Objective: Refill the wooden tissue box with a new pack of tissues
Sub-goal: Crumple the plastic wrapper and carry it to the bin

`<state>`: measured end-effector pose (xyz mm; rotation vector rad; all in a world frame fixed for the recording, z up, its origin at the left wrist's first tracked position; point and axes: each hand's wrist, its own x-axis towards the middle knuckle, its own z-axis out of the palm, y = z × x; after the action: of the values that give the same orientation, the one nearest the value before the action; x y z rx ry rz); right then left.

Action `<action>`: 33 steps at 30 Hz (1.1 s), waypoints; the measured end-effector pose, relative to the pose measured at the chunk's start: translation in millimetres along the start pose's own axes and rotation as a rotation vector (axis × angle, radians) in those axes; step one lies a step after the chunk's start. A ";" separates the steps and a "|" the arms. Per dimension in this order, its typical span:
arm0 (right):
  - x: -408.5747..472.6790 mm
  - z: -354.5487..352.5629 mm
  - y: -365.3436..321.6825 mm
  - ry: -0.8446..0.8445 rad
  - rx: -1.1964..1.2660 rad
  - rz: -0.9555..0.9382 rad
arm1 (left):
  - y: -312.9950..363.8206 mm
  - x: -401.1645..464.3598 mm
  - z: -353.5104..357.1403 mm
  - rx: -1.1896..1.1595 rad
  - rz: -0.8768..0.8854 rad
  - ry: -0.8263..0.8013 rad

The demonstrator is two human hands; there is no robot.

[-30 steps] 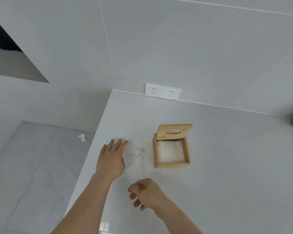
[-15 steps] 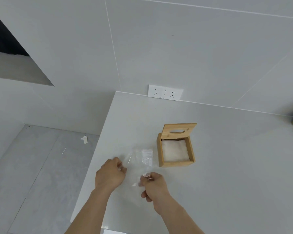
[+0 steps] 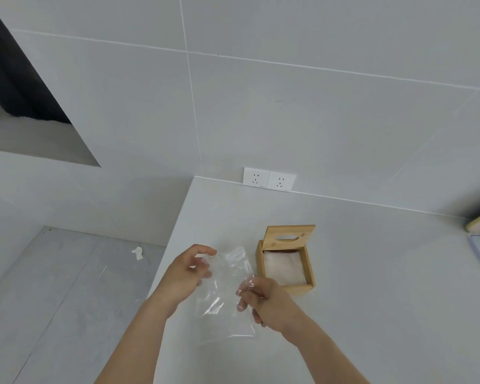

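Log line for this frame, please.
left hand: holds wrapper | right hand: pinches wrapper | box: lid up, tissues inside | next: likely discard wrapper

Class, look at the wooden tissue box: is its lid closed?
No: the lid stands tilted open at the back of the wooden tissue box, showing white tissues inside.
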<state>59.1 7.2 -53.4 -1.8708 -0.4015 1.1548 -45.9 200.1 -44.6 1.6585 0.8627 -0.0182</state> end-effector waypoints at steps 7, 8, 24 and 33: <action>-9.4 -32.6 0.0 0.083 -0.110 0.001 | 16.6 -6.6 -18.6 0.150 0.153 -0.021; -11.0 -36.8 -0.9 0.092 -0.122 -0.005 | 20.4 -8.4 -23.5 0.194 0.169 -0.062; -20.7 -47.1 -21.3 0.196 -0.029 0.000 | 41.7 -22.3 -35.7 0.094 0.014 -0.210; -22.1 -35.5 -34.1 0.182 0.174 -0.030 | 19.7 -18.0 -8.2 -0.232 0.177 0.258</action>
<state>83.1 -6.0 -7.0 -1.7929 -0.2189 0.9581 -51.9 197.3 -17.5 1.5307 0.8711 0.4112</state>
